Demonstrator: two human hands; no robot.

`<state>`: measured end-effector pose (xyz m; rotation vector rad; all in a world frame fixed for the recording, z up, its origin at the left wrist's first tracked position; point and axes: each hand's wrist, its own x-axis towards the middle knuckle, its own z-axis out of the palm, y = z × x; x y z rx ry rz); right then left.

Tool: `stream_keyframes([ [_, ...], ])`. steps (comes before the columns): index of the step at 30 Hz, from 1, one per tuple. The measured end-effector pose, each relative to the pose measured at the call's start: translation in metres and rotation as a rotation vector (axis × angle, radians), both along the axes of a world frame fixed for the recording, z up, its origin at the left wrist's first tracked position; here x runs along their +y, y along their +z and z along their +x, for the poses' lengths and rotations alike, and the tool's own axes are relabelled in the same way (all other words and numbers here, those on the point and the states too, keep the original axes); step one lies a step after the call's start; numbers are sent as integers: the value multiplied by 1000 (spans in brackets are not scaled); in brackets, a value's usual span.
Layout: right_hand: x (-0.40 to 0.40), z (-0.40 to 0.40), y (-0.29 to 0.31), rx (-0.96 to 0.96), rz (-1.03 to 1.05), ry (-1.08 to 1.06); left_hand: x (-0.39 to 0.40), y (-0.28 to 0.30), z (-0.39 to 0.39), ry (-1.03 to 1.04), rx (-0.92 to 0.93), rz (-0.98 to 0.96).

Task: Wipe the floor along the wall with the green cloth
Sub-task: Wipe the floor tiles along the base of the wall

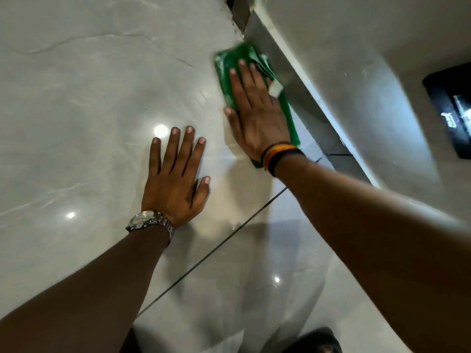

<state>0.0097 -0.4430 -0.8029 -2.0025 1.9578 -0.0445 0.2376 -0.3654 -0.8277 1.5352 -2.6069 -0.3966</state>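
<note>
A folded green cloth (229, 64) lies flat on the glossy pale marble floor (89, 98), right beside the grey skirting (300, 82) at the foot of the wall (344, 47). My right hand (254, 110) presses palm-down on the cloth with its fingers stretched out; a white tag of the cloth shows by my little finger. My left hand (178, 179) rests flat on the bare floor to the left of the cloth, fingers spread, holding nothing. It wears a metal watch; the right wrist has coloured bands.
A dark grout line (229, 240) crosses the floor diagonally under my arms. A black panel (448, 108) is set in the wall at the right. A dark gap (239, 11) opens at the far end of the skirting. Ceiling lights reflect off the tiles.
</note>
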Motion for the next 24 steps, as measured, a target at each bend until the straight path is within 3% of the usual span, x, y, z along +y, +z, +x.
stream_keyframes([
  [3,-18,1,1,-24,-20,22,1,0,-1,-5,27,-8],
  [5,11,-11,0,-38,-36,-21,2,0,0,-11,31,-15],
  [10,197,-83,17,-49,100,-330,2,-1,2,-5,45,4],
  [13,252,-110,34,-56,228,-460,2,-2,2,-13,50,-1],
  [16,232,-107,33,-82,217,-370,3,-2,1,-11,42,-2],
  [24,54,-13,2,-169,-36,-339,2,-3,1,-27,-1,-11],
])
